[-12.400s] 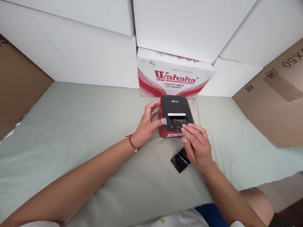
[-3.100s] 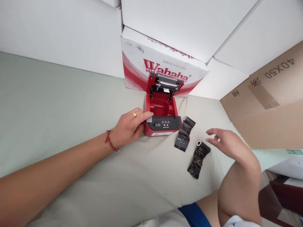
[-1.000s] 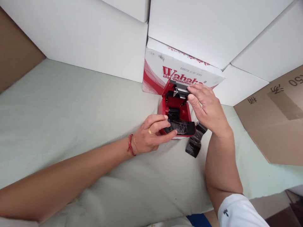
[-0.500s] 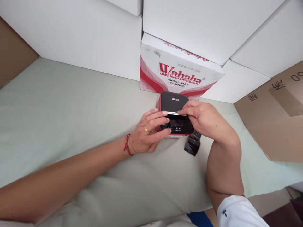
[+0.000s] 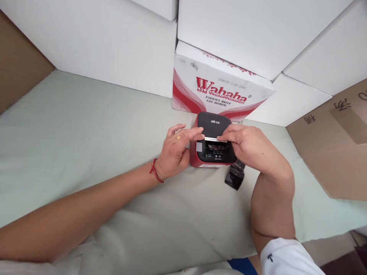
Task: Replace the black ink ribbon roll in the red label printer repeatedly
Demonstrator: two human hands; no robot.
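Well, sleeve: the white sleeve (image 5: 286, 256) is nearest, at about 5 o'clock from the printer, on the pale green cloth (image 5: 172, 214) side of things
Film strip: the black film strip (image 5: 235, 176) lies crumpled at 5 o'clock, just beside the printer's near right corner and closer to the right hand than to the left
Left hand: the left hand (image 5: 173, 154) comes in from 9 o'clock, fingers loosely spread and thumb well away from them; it grasps nothing, two fingertips resting by the left end of the white label
Right hand: the right hand (image 5: 252, 145) comes in from 3 o'clock, fingers bent, tips on the right part of that label; whether they pinch anything, I cannot tell
Printer: the red and black printer (image 5: 213, 154) sits between both hands, touched by each, its long axis running roughly 6 to 12; its white label (image 5: 210, 139) runs across, about 9 to 3, with dark film (image 5: 216, 146) in the slot just nearer
In the way: the right hand hides the lid's right edge, while the Wahaha carton (image 5: 220, 91) stands close behind at 12, crowding that side
Flanks: brown cartons at 3 (image 5: 323, 156) and 10 (image 5: 20, 61)
Backdrop: stacked white boxes (image 5: 114, 46) from 10 round to 2
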